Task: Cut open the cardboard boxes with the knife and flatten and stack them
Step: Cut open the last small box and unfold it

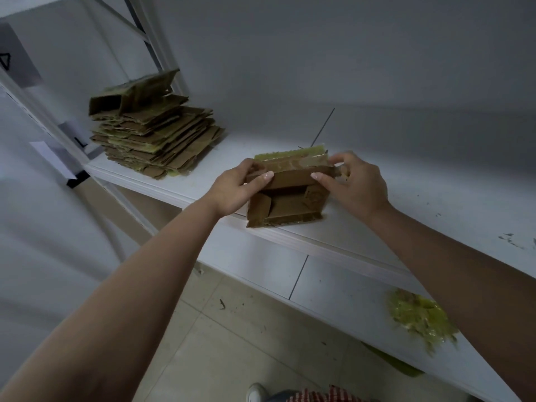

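Both hands, left hand (pixel 235 189) and right hand (pixel 356 182), grasp an opened cardboard box (pixel 287 198) at frame centre; flattened cardboard stack (pixel 156 132) upper left; printing illegible.

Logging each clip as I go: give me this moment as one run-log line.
stage: flattening | left hand: grips box | right hand: grips box | flattened stack: far left on shelf | knife: not seen

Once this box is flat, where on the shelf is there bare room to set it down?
Bare shelf lies between the flattened stack and the box, and right of the right hand toward a few scattered scraps. Both hands, with the left hand, crowd the box.
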{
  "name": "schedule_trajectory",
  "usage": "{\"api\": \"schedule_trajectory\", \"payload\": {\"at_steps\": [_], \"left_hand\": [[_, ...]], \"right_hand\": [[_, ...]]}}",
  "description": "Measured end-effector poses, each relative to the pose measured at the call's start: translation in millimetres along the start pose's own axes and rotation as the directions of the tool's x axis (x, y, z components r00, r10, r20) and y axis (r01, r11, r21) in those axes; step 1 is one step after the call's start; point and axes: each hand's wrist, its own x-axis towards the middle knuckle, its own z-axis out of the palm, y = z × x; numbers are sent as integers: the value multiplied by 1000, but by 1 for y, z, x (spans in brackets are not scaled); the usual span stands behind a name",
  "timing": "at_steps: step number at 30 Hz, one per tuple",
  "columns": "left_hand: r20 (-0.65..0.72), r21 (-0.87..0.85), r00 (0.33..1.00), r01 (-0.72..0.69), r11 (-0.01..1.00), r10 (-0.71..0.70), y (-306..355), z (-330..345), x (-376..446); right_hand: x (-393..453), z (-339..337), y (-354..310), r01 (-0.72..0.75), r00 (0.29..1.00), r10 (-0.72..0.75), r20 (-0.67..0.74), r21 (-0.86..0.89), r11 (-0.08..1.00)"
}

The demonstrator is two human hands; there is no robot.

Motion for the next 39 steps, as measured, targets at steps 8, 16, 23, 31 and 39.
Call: {"api": "schedule_trajectory", "payload": {"at_steps": [8,16,23,31,39], "left_hand": [[-327,36,945,-8,999,20,-9,18,6],[-272,131,961,-12,991,47,-28,35,-7],[-284,154,958,12,988,32,-25,43,-9],[-335,84,939,-53,995,78,-17,55,1],[-60,51,991,-120,991,123,-34,28,-12]], "right_hand": [[2,19,-11,115,980,-137,-143,-152,982],[-6,39,-6,64,997,-72,-19,-271,960],[-13,45,-9,24,997,-1,72,-325,945],[-11,41,-9,-67,997,75,12,-336,940],[-22,27,-11,50,974,17,226,-290,956]]}}
